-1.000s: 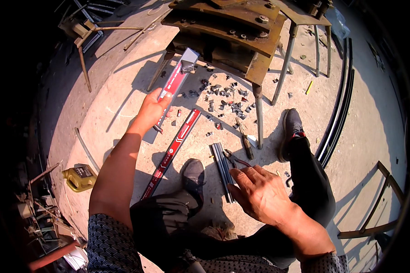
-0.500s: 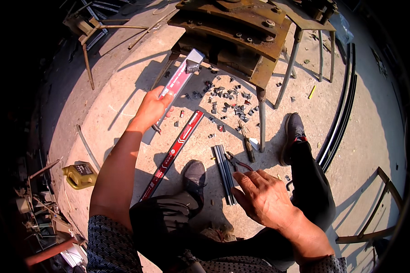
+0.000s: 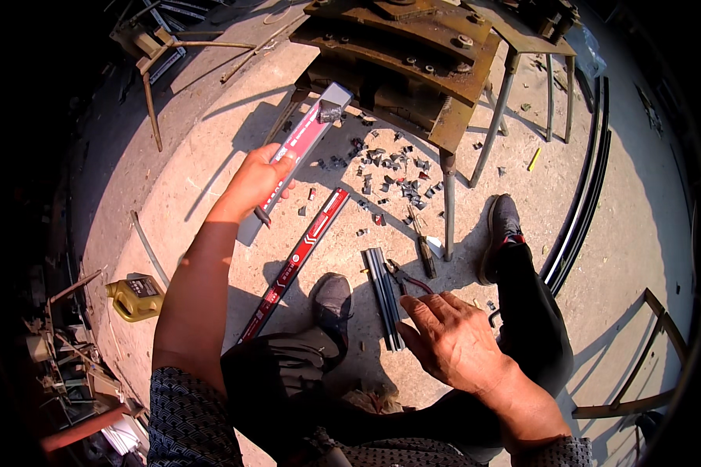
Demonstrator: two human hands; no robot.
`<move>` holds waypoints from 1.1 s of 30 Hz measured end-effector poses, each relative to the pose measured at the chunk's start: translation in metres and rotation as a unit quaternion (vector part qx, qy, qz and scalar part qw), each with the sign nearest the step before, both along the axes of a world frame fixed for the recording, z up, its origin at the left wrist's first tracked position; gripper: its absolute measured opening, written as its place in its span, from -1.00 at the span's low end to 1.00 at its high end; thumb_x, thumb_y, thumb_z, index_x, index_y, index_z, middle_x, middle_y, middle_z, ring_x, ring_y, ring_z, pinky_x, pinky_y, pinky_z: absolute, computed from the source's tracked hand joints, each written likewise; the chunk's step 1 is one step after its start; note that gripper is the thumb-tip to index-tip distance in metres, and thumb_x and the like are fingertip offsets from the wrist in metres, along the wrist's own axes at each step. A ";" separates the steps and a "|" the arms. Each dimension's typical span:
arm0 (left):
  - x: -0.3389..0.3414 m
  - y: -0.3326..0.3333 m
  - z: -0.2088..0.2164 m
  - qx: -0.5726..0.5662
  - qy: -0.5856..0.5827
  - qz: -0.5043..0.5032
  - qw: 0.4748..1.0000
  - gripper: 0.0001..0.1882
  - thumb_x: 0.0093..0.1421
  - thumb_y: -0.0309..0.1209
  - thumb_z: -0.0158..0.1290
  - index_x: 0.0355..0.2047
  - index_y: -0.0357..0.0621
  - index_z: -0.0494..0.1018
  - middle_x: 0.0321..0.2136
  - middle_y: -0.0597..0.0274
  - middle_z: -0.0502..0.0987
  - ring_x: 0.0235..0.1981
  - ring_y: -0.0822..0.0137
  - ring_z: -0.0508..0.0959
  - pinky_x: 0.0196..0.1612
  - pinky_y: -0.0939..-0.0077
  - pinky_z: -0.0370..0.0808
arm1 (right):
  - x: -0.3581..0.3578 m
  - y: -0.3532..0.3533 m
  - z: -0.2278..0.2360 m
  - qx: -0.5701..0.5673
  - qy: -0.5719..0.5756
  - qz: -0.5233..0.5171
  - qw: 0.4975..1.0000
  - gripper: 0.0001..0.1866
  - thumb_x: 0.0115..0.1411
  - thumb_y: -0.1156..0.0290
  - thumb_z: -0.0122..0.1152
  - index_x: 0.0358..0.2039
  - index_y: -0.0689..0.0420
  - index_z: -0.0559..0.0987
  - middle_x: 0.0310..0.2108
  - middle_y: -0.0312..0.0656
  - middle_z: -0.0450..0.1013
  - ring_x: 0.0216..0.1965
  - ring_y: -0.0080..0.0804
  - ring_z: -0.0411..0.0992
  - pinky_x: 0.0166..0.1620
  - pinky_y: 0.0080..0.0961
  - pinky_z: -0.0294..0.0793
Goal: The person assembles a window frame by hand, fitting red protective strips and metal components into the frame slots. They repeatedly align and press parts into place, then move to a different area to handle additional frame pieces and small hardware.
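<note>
My left hand (image 3: 258,185) is closed round the middle of a long grey metal bar (image 3: 302,148) with a pink-red printed strip along it. The bar slants up and away towards the rusty press. Near its far end sits a crumpled dark piece of wrap (image 3: 331,113). A short dark curved piece (image 3: 263,217) juts out beside the heel of this hand; what it belongs to is hidden. My right hand (image 3: 456,342) hovers over or rests by my right thigh, which of the two I cannot tell. Its fingers are loosely stretched, with nothing visible in them.
A rusty steel press (image 3: 413,62) on legs stands ahead. Small black offcuts (image 3: 401,167) litter the floor. A red-labelled bar (image 3: 296,261), dark bars (image 3: 382,300), pliers (image 3: 407,279) and a screwdriver (image 3: 427,257) lie near my feet. Left is a gold jug (image 3: 136,299); right, long black strips (image 3: 588,194).
My left hand has shifted very slightly with the grey bar, turning it a little. The right hand stays where it was.
</note>
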State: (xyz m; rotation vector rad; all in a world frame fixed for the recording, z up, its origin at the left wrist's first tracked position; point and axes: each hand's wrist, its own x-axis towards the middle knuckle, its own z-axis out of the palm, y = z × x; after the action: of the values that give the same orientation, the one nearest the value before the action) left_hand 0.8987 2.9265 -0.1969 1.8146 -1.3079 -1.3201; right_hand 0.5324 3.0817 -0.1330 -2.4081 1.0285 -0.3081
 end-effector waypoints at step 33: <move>0.014 -0.009 0.015 0.026 0.008 -0.013 1.000 -0.65 0.53 -0.12 0.09 -0.02 -0.20 0.51 -0.51 0.26 0.54 -0.60 0.52 0.49 -0.52 0.57 0.45 | 0.000 0.002 -0.002 -0.007 -0.014 0.003 1.000 -0.61 0.28 0.36 0.35 0.03 0.33 0.56 -0.29 -0.05 0.54 -0.26 -0.09 0.56 -0.23 -0.22 0.60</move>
State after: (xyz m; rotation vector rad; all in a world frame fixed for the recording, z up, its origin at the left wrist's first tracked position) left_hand 0.9127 2.9177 -0.1818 1.8238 -1.3045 -1.3910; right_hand 0.5325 3.0833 -0.1351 -2.4128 1.0094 -0.3457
